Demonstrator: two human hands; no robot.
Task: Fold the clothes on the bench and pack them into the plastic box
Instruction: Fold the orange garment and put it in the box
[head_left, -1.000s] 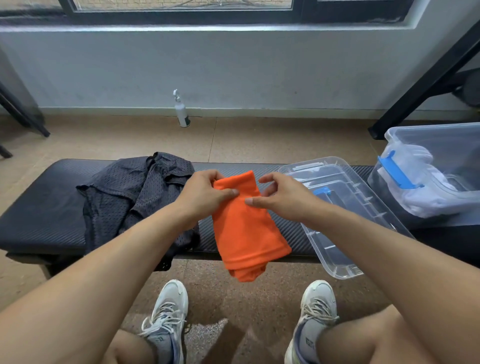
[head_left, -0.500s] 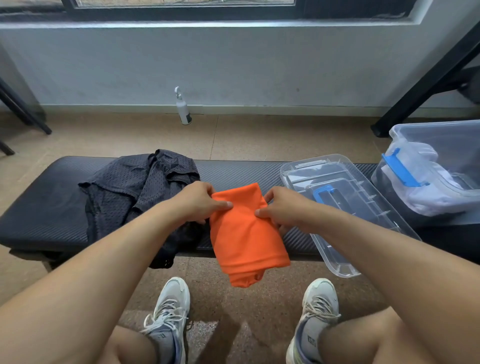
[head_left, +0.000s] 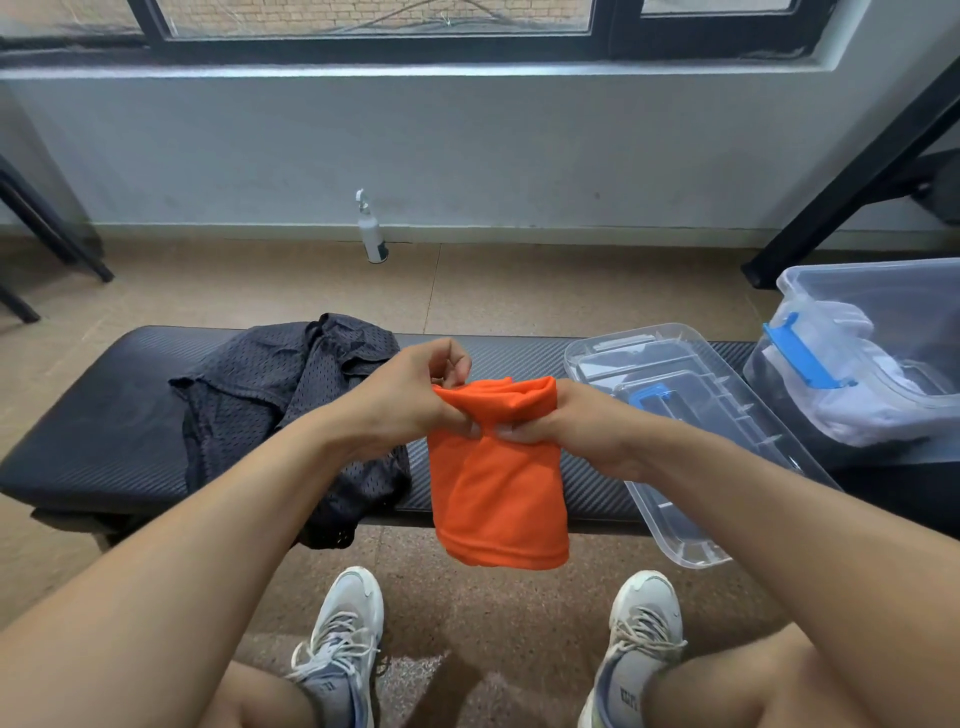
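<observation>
The fingers (head_left: 451, 364) of the left hand (head_left: 415, 389) are curled and pinch the upper left edge of the folded orange cloth garment (head_left: 498, 478), and the fingers (head_left: 511, 430) of the right hand (head_left: 576, 421) are also curled and grip its upper right edge, so both hands hold the same garment close together, nearly touching each other in the middle. The garment hangs down from the hands toward 6 o'clock, in front of the near edge of the black padded tabletop (head_left: 104, 415), and its lower end hangs past that edge, over the brown floor (head_left: 467, 623). At 9 o'clock from the hands, a crumpled dark grey mesh garment (head_left: 270, 395) lies on the tabletop, and one part of it hangs over the near edge. At 3 o'clock from the hands, a clear plastic lid with a blue latch (head_left: 691, 431) rests on the tabletop, and its near end stands out past the edge. Further toward 2 o'clock stands the clear plastic box with a blue clip (head_left: 883, 332), and white cloth (head_left: 872, 410) is already inside it. Beyond the tabletop, at 12 o'clock, a small white spray bottle (head_left: 372, 231) stands on the floor by the grey wall (head_left: 519, 156). At 6 o'clock two white sneakers (head_left: 343, 644) are on the floor between the person's knees.
</observation>
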